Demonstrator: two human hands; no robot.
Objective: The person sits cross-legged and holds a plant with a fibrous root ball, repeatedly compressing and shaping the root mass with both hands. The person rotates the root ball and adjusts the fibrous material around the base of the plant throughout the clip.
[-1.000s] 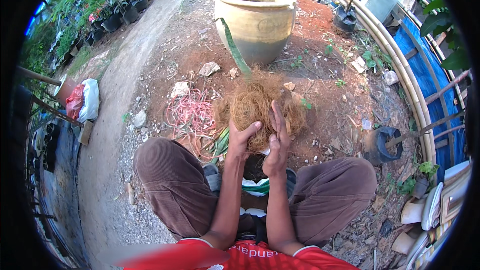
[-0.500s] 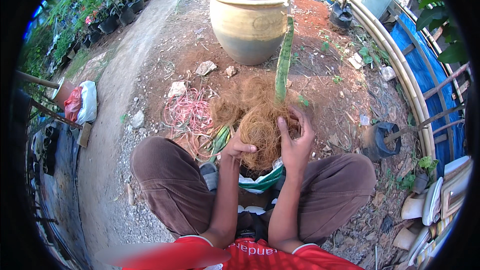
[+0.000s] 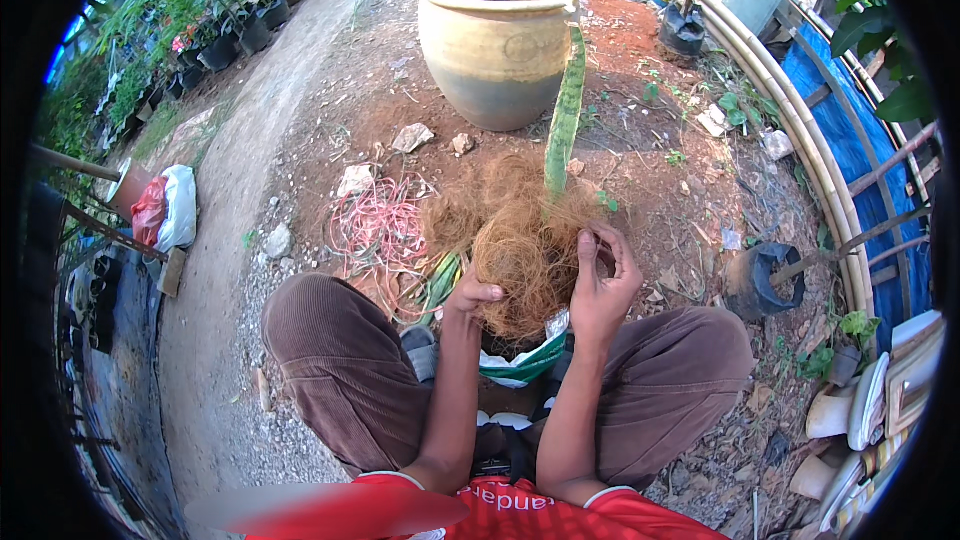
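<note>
Brown coconut fibre (image 3: 518,258) forms a loose clump between my hands, above an open green and white bag (image 3: 535,365) with dark contents. My left hand (image 3: 474,296) grips the clump's left side, thumb on top and the other fingers hidden. On the right side, my right hand (image 3: 607,285) is closed, thumb and fingertips pinching the edge of the fibre. A tall snake plant leaf (image 3: 566,115) rises upright behind the clump; its base is hidden by fibre. More snake plant leaves (image 3: 440,285) lie left of my left hand.
A large glazed pot (image 3: 500,50) stands ahead on the soil. Tangled pink string (image 3: 378,230) lies at left, near stones. A black plant bag (image 3: 765,280) sits to the right, before a bamboo rail (image 3: 825,160). Potted plants line the far left.
My right hand has moved slightly right and down, drawing away from the clump's middle. The snake plant leaf has shifted a little left. My left hand stays nearly where it was.
</note>
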